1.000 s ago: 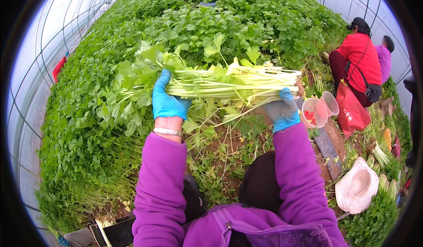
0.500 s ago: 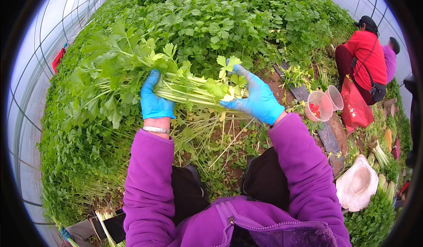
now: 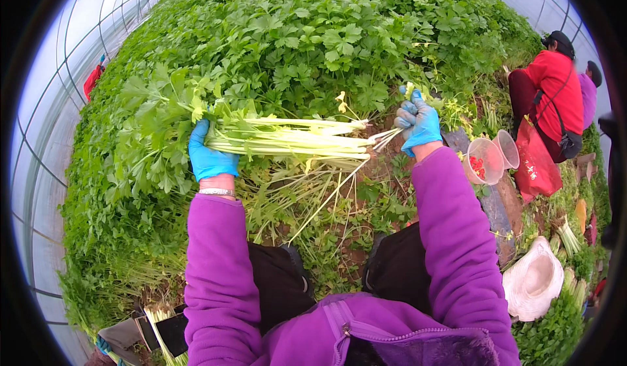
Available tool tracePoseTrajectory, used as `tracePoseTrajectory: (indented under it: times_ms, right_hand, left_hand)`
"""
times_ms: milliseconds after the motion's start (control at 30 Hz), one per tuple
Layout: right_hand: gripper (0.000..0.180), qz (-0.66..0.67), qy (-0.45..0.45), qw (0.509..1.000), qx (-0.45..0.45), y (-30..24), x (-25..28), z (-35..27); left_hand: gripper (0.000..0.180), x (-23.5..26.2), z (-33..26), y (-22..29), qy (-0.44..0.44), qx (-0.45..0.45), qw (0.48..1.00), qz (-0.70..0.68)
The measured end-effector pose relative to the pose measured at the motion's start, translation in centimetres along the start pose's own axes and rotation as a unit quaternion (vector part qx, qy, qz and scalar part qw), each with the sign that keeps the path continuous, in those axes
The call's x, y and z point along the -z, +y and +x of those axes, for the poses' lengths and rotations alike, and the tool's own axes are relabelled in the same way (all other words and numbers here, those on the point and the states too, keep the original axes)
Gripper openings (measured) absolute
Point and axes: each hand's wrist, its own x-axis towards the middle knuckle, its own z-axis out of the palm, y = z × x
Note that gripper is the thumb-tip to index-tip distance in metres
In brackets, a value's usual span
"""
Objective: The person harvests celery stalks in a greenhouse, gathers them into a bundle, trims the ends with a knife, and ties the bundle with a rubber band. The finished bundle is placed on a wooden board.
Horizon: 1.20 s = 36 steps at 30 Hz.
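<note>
My left hand [image 3: 210,154], in a blue glove, is closed around a bunch of celery [image 3: 294,139] near its leafy end. The bunch lies level across the front of me, leaves to the left and pale root ends to the right. My right hand [image 3: 417,123], also gloved in blue with soiled fingertips, is closed at the root end. Thin pale celery stems [image 3: 385,139] run from the bunch into its fingers, and a bit of yellow leaf shows above them. One loose thin stalk [image 3: 328,199] slants down below the bunch.
Dense celery plants [image 3: 313,46] grow ahead. Trimmed stems [image 3: 307,196] litter the ground at my feet. To the right are two clear plastic cups [image 3: 484,160], a red bag [image 3: 535,163], a pale hat [image 3: 534,278], celery bundles [image 3: 567,235] and a crouching person in red [image 3: 555,82].
My right hand has gone from open beside the stalks to closed at the root end, moving right. The bunch has shifted slightly left and down with my left hand.
</note>
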Motion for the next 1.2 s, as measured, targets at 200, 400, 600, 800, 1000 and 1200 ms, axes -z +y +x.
tracePoseTrajectory:
  times_ms: [200,400,600,800,1000,1200]
  right_hand:
    - [0.062,-0.543,0.064,0.835,0.061,-1.3,3.8,0.1]
    - [0.063,-0.457,-0.213,0.864,0.000,4.6,-1.4,-2.9]
    - [0.028,-0.542,0.023,0.838,0.061,3.3,-0.9,-1.9]
    - [0.045,-0.655,-0.091,0.749,-0.049,3.1,-1.2,-2.9]
    - [0.050,-0.404,-0.260,0.850,-0.216,8.7,-7.2,-5.0]
    - [0.024,-0.355,-0.141,0.903,-0.196,9.1,-7.3,-4.6]
  left_hand:
    - [0.039,0.1,-0.5,1.8,-0.013,-0.078,0.997,0.012]
    - [0.042,0.4,-1.0,1.0,-0.192,-0.066,0.979,-0.011]
    - [0.039,0.5,-1.6,2.5,-0.201,-0.107,0.973,0.044]
    - [0.032,0.1,-2.2,1.9,-0.244,-0.120,0.962,0.033]
    - [0.047,0.3,-2.3,-0.1,-0.312,-0.016,0.950,-0.017]
    - [0.048,0.2,-2.2,-0.4,-0.327,0.003,0.945,-0.006]
